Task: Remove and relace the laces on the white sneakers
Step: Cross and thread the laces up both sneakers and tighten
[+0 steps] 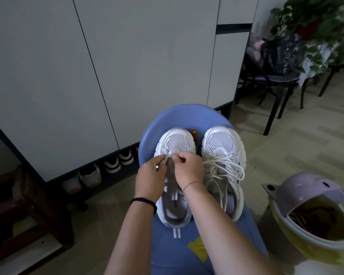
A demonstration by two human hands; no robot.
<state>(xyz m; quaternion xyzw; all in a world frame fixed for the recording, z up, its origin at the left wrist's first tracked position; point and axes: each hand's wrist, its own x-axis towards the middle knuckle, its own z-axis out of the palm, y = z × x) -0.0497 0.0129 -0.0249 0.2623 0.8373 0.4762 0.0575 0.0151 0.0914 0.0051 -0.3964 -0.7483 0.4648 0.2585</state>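
Room: pale cabinet doors [127, 56] were pictured across the upper left of the frame, with spare shoes [111, 165] tucked beneath them; a lidded bin [316, 225] was seen at lower right.
Surface: a blue seat [187, 116] at centre frame was used as the work stand, and both sneakers were set on it side by side, toes pointed away.
Worked sneaker [176, 142]: placed at centre left of the seat, with its grey tongue [170, 172] exposed and only a short run of lace [170, 154] seen near the toe.
Second sneaker [220, 143]: placed just beside it at centre right, with loose laces [226, 169] crossed and trailing over it.
Left hand [150, 176]: curled narrow, the lace apparently pinched at the lowest eyelet.
Right hand [189, 169]: closed in a fingertip pinch on the same lace, close against the left.
Handling: the lace was judged light, limp and easily twisted; the shoe light but steady on its broad sole.
Hold: the lace was judged best taken at its stiff tip, which was hidden by the fingers.
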